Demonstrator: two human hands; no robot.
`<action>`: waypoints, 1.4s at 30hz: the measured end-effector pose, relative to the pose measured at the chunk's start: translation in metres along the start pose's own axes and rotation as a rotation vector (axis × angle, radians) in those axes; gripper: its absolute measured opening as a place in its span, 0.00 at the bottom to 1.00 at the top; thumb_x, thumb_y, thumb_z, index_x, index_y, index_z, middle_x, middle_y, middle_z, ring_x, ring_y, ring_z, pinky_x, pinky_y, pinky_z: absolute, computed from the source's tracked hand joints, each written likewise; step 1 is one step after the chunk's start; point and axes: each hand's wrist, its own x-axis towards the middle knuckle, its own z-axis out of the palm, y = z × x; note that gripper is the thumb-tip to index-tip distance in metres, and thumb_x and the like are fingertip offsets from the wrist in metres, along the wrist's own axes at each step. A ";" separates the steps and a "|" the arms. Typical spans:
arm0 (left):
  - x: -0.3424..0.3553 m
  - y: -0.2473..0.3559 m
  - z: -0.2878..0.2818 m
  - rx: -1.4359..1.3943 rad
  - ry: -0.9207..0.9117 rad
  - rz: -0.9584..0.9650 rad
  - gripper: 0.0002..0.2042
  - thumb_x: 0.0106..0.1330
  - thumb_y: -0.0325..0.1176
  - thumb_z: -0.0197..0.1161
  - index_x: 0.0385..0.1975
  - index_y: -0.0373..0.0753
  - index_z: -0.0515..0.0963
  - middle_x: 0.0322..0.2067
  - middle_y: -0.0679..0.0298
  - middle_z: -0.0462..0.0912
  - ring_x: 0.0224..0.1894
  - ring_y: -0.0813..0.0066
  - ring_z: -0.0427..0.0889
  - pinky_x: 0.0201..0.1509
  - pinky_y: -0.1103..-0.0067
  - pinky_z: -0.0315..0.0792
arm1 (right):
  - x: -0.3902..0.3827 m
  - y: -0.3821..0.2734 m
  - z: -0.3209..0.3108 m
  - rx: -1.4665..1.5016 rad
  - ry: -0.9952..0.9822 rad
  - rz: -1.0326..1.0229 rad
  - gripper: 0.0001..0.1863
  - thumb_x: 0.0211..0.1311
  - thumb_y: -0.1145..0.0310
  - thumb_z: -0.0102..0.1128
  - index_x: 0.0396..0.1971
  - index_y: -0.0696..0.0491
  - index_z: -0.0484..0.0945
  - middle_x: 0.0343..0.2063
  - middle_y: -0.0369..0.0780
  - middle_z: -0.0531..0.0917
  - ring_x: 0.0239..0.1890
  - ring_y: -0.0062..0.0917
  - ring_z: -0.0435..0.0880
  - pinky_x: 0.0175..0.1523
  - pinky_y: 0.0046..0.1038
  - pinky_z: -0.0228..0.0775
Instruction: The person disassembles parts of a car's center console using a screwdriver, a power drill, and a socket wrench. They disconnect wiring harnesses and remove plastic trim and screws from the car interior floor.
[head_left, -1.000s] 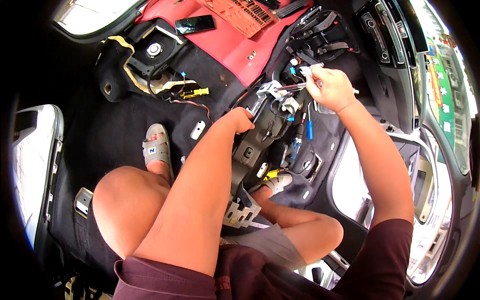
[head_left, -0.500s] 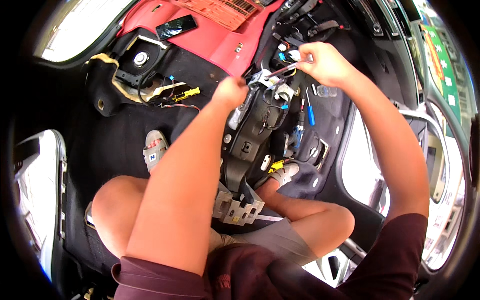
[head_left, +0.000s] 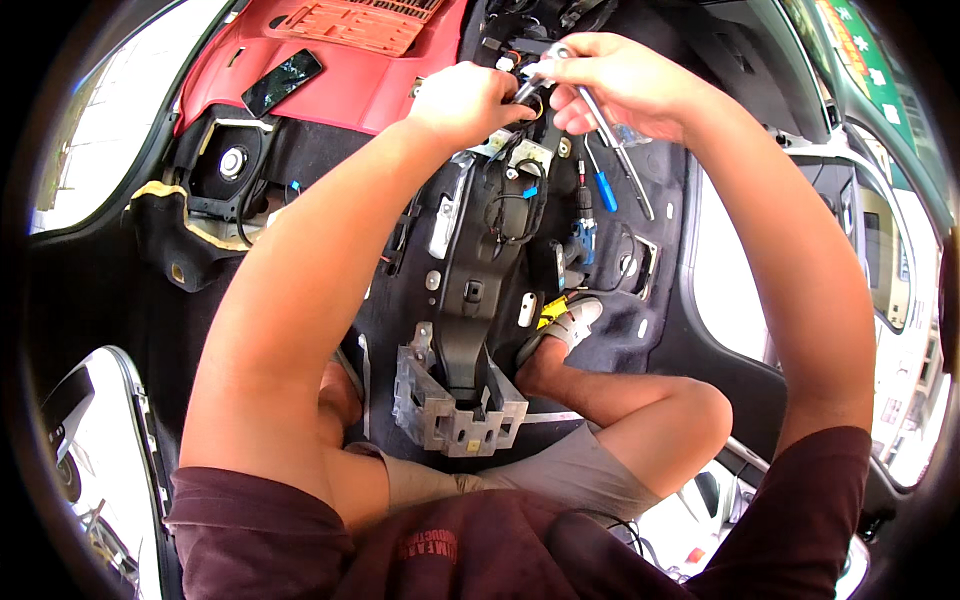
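The right hand (head_left: 625, 85) is gripping a long silver wrench (head_left: 627, 168), and the left hand (head_left: 465, 105) is pinching a silver rod (head_left: 528, 89) beside it. A blue screwdriver (head_left: 606, 191) is lying on the floor (head_left: 625, 337), and a black phone (head_left: 283, 83) is resting on a red mat (head_left: 365, 90).

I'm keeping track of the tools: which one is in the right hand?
The long silver metal wrench: the right hand holds it, while the slim screwdriver with a blue handle and the blue-and-black power drill lie on the dark floor.
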 end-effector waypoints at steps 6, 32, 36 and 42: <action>0.008 -0.011 0.003 -0.227 0.098 0.338 0.18 0.69 0.46 0.69 0.46 0.36 0.82 0.37 0.50 0.88 0.43 0.48 0.87 0.50 0.61 0.79 | -0.009 0.018 0.003 0.289 -0.049 -0.106 0.10 0.78 0.61 0.59 0.46 0.51 0.82 0.32 0.35 0.83 0.33 0.20 0.82 0.37 0.24 0.77; 0.008 -0.003 0.017 -0.385 -0.136 0.208 0.12 0.72 0.27 0.65 0.53 0.37 0.83 0.45 0.59 0.90 0.48 0.69 0.88 0.58 0.72 0.78 | -0.060 0.433 0.021 -0.728 0.395 0.436 0.21 0.68 0.46 0.58 0.41 0.48 0.89 0.41 0.45 0.90 0.46 0.45 0.88 0.55 0.43 0.80; 0.010 -0.009 0.023 -0.401 -0.172 0.189 0.13 0.72 0.27 0.63 0.54 0.37 0.83 0.46 0.60 0.90 0.49 0.70 0.87 0.56 0.73 0.77 | -0.083 0.533 0.079 -0.878 0.159 0.561 0.15 0.66 0.56 0.62 0.42 0.49 0.90 0.49 0.46 0.89 0.52 0.43 0.87 0.59 0.41 0.79; 0.011 -0.006 0.011 -0.401 -0.196 0.148 0.14 0.69 0.28 0.66 0.54 0.36 0.84 0.49 0.59 0.89 0.52 0.69 0.86 0.60 0.72 0.75 | 0.007 0.451 0.108 0.908 0.685 0.783 0.26 0.66 0.52 0.69 0.55 0.57 0.84 0.50 0.48 0.89 0.45 0.47 0.89 0.54 0.47 0.80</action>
